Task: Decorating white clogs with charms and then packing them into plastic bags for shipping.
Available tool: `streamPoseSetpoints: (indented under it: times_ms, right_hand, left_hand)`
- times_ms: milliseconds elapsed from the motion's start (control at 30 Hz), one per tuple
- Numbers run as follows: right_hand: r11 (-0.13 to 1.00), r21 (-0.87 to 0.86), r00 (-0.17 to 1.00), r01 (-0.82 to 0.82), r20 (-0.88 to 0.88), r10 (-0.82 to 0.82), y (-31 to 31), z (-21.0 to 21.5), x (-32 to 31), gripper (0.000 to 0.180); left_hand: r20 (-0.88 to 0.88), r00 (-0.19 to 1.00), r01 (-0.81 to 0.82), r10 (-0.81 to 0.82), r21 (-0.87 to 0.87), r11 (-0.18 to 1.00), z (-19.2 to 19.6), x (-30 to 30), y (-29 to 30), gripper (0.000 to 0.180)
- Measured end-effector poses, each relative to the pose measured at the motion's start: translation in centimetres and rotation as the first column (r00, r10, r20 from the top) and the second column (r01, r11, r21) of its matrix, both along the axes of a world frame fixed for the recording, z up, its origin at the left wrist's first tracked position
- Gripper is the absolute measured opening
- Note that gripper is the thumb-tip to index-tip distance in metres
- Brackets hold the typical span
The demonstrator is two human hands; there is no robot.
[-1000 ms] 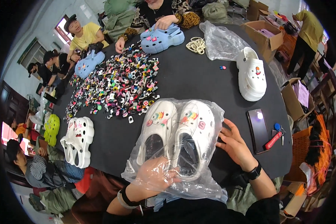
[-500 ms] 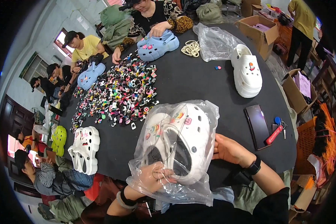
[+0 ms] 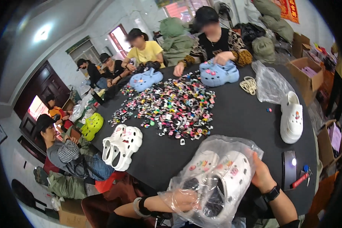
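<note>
A pair of white clogs (image 3: pixel 231 173) with colourful charms sits inside a clear plastic bag (image 3: pixel 205 148), held low over the table's near edge. My left hand (image 3: pixel 186 199) reaches into the bag's near end and closes round the heel side of the clogs; the film partly blurs its fingers. On the other side, my right hand (image 3: pixel 261 173) grips the outside of the bag beside the right clog, some fingers hidden behind it.
A heap of small shoe charms (image 3: pixel 171 106) covers the middle of the black table (image 3: pixel 159 159). White clogs (image 3: pixel 122 146), lime clogs (image 3: pixel 92 126) and another white clog (image 3: pixel 292 119) stand around. A phone (image 3: pixel 288 171) and keys (image 3: pixel 306 174) lie right. Co-workers handle blue clogs (image 3: pixel 218 74).
The view has swung left and up, so the table appears shifted right. My right hand, with straighter fingers before, has moved up along the bag and now grips its side.
</note>
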State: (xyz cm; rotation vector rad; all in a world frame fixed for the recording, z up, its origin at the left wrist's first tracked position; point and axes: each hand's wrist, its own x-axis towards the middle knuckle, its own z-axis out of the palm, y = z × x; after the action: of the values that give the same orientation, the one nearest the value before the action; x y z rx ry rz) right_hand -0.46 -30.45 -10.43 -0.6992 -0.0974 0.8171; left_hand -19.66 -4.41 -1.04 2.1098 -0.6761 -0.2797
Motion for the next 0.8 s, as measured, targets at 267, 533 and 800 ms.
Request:
streamPoseSetpoints:
  times_ms: [267,533,800]
  right_hand:
    - [0.991,0.118,0.996,0.064,-0.072,-0.056,1.1,2.1,2.4,0.045]
    - [0.959,0.189,0.959,0.213,-0.226,-0.168,1.0,-1.0,2.7,0.041]
    - [0.967,0.118,0.951,0.224,-0.245,-0.19,1.5,-0.6,2.6,0.04]
  left_hand:
    - [0.093,0.996,-0.013,-0.003,0.171,0.985,1.9,-2.8,-0.3,0.024]
    - [0.543,0.838,-0.333,0.049,0.438,0.835,-0.5,-3.2,-4.5,0.038]
    - [0.586,0.798,-0.286,0.14,0.165,0.944,-3.1,-3.0,-5.7,0.03]
